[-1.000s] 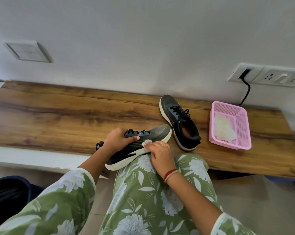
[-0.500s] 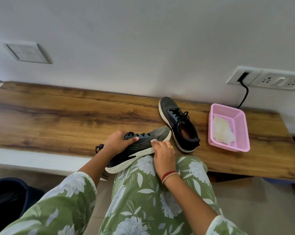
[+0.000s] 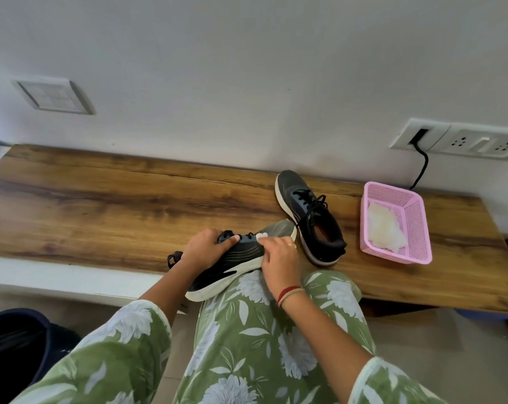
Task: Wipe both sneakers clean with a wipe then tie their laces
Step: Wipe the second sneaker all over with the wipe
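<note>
Mid-frame, the sneaker (image 3: 242, 254) rests on a knee (image 3: 328, 290), heel lower left, toe upper right. The left hand (image 3: 206, 247) grips its laced top; just right of it, the right hand (image 3: 279, 258) pinches a wipe (image 3: 261, 235) against its side.

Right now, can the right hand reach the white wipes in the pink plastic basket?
Probably yes: the pink plastic basket is open, its white wipes uncovered, though the right hand pinches a small wipe.

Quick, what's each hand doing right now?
Left hand: grips the sneaker on the lap.
Right hand: pinches a wipe against that sneaker.
</note>
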A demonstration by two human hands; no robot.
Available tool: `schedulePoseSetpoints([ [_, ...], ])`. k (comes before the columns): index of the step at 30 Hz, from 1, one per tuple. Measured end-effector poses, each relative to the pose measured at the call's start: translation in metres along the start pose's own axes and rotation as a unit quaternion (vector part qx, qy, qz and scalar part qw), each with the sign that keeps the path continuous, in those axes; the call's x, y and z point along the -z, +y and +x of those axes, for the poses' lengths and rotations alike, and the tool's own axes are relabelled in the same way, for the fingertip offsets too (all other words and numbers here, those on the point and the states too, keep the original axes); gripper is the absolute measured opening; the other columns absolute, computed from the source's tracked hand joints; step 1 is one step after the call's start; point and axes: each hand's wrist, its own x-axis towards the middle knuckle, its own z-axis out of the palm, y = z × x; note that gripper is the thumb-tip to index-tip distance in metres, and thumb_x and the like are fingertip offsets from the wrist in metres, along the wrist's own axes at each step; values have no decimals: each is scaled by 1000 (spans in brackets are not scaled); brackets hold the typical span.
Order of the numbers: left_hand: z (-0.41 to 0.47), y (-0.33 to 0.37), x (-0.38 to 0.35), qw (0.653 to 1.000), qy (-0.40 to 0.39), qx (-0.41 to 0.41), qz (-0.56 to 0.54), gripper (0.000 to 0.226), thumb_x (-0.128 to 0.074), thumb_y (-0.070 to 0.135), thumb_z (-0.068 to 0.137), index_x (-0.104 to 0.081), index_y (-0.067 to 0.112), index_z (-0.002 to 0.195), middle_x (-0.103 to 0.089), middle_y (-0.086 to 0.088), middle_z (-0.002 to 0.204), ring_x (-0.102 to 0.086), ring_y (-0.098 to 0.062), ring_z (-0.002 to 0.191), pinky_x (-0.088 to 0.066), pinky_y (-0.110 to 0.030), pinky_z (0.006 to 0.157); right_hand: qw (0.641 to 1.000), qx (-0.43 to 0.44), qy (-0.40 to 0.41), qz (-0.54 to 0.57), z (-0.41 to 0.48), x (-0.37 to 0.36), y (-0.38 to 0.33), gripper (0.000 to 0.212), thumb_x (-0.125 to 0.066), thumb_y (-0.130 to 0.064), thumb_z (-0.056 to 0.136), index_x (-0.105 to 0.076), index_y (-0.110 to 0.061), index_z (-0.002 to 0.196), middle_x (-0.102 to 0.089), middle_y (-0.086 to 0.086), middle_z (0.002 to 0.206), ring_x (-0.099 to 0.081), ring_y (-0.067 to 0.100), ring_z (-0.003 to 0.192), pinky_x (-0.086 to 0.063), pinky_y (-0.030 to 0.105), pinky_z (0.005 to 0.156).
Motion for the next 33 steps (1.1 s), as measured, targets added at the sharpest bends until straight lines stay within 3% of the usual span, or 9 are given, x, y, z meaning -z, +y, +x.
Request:
schedulePoseSetpoints([
  [4,-2,3,0,1000,6,-7,8,50,-52,56,90,-63,8,77,-60,-7,63,-58,-23,60,-38,-31,52,995,93,-35,1,-26,-20,-23,36,-61,3,75,-68,-19,103,-68,-2,89,-56,22,84,-49,39,75],
  [7,-3,3,-1,1000,8,-6,4,52,-52,55,90,-61,6,76,-58,-7,62,-57,-23,59,-36,-30,51,998,22,-17,54,-10,-5,-15,35,-54,-3,86,-65,-23,112,-66,-4,99,-53,17,97,-40,35,93],
  [11,-2,2,-1,1000,8,-9,15,52,-50,57,90,-63,7,81,-63,-10,69,-59,-22,63,-40,-32,54,999,-41,21,-10,14,17,5,31,-52,-6,88,-65,-21,113,-65,-2,100,-52,19,102,-35,39,100],
  [15,-2,2,-1,1000,10,-8,18,53,-50,58,89,-63,7,81,-63,-10,68,-59,-22,64,-42,-33,56,999,3,-32,-28,-6,4,-5,31,-56,-5,85,-65,-19,111,-66,-1,100,-54,23,100,-37,38,94],
  [19,-3,4,1,1000,2,0,8,52,-52,57,89,-63,7,78,-63,-11,68,-59,-24,63,-39,-32,54,992,101,-72,-11,-21,-8,-19,34,-57,-3,78,-66,-19,107,-67,-1,95,-54,22,94,-41,40,91],
  [22,-6,6,1,1000,6,-1,2,52,-52,57,89,-63,7,80,-64,-10,69,-60,-23,63,-38,-29,52,999,6,-40,27,-4,7,-11,31,-51,-7,88,-64,-22,112,-65,-4,101,-51,16,101,-34,34,97],
  [25,-7,6,2,1000,5,0,13,49,-51,57,89,-63,10,82,-63,-6,69,-59,-20,64,-40,-30,53,997,-61,3,-42,7,17,2,28,-51,-12,90,-64,-23,111,-64,-6,99,-52,16,101,-32,36,100],
  [29,-7,9,0,1000,1,4,12,48,-52,57,89,-63,11,81,-63,-6,68,-60,-22,66,-44,-33,58,992,-3,-23,-127,-4,1,-8,23,-60,-12,80,-66,-23,99,-67,-4,88,-58,20,89,-39,40,90],
  [33,-7,14,6,999,-17,33,-22,44,-60,51,87,-50,18,59,-51,2,53,-50,-17,52,-32,-28,49,993,68,-76,-61,-20,-14,-31,28,-57,-7,78,-67,-19,101,-67,0,91,-56,23,89,-39,40,86],
])
